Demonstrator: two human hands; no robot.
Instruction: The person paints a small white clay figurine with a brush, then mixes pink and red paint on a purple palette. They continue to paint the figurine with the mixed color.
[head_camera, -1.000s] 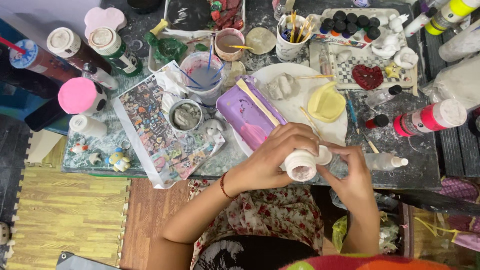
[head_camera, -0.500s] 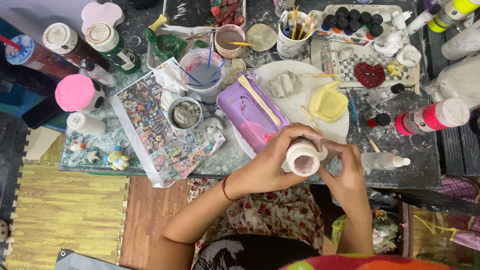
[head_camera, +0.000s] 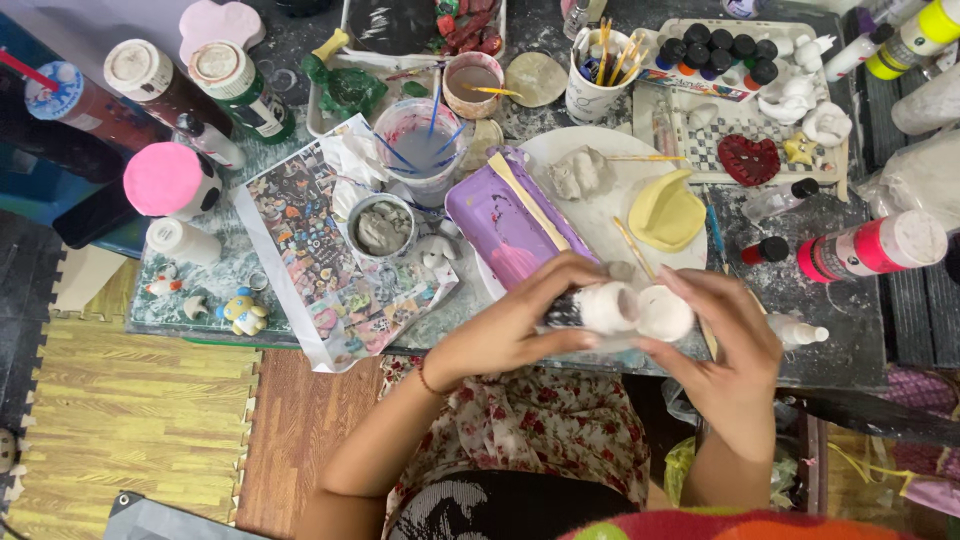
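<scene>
Crowded craft table, hands at its near edge

The left hand (head_camera: 520, 320) and right hand (head_camera: 725, 335) meet over the near edge, a bottle (head_camera: 600, 308) and a cap (head_camera: 665, 313) between them. Behind them lies a plate (head_camera: 600, 215), a tray (head_camera: 505, 225) overlapping its left side. Left of the tray a small bowl (head_camera: 383, 227) sits on a printed sheet (head_camera: 310, 260); a water cup (head_camera: 425, 145) stands behind the bowl.

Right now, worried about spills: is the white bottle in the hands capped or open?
Open. The left hand holds the white bottle sideways; the right hand holds its white cap off.
</scene>
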